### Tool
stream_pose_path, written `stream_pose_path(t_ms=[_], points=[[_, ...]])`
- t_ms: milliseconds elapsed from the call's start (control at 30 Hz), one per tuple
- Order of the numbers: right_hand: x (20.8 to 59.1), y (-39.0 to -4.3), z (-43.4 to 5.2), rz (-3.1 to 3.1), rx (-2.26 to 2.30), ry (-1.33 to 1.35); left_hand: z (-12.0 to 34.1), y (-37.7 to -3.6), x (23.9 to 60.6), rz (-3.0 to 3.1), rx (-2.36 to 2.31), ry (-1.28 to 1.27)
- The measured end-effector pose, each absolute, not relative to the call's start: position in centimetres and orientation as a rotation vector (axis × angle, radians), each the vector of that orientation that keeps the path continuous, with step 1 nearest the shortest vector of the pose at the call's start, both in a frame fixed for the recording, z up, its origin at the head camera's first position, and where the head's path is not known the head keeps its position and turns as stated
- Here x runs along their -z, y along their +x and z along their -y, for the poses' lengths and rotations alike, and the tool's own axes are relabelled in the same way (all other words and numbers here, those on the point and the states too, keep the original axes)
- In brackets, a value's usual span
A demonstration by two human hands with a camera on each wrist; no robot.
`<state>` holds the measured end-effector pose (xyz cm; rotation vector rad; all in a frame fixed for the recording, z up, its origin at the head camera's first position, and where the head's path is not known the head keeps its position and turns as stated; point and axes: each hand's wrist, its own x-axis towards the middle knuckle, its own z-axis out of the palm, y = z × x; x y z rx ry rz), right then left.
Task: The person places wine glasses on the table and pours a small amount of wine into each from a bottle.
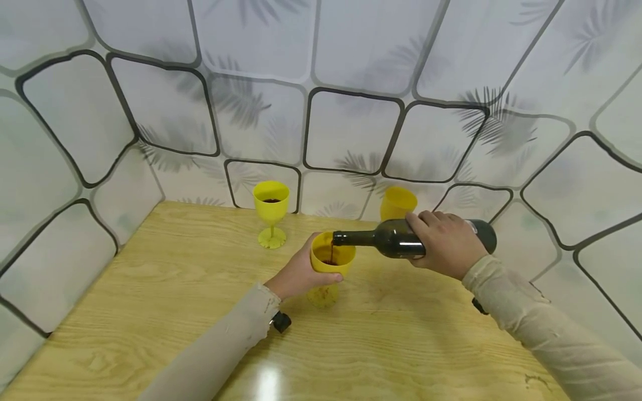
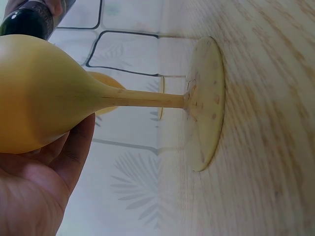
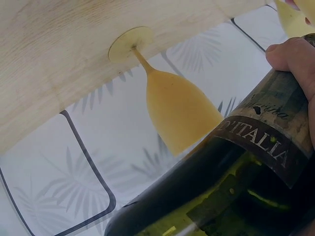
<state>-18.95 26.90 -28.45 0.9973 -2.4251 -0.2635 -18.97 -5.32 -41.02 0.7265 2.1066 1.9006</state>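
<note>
My left hand holds a yellow goblet round its bowl, fingers behind and thumb across the front. In the left wrist view the goblet's stem runs down to a round foot at the tabletop. My right hand grips a dark green wine bottle round its body, tipped nearly level. The bottle's mouth sits just over the goblet's rim, and a thin stream of dark red liquid runs into the bowl, where some has pooled. Part of the bottle's label reads "D'ITALIA".
Back left on the wood-grain table stands another yellow goblet with dark liquid inside. A third goblet stands behind the bottle, partly hidden by it. Patterned wall covering borders the table's back and left.
</note>
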Motion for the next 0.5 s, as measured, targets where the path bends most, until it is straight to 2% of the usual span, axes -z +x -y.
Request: stream_pose_path(t_ms=[500], points=[[28.49, -18.81, -26.99, 2.415, 0.262, 1.000, 5.27, -19.05, 41.06, -2.098, -1.909, 0.742]])
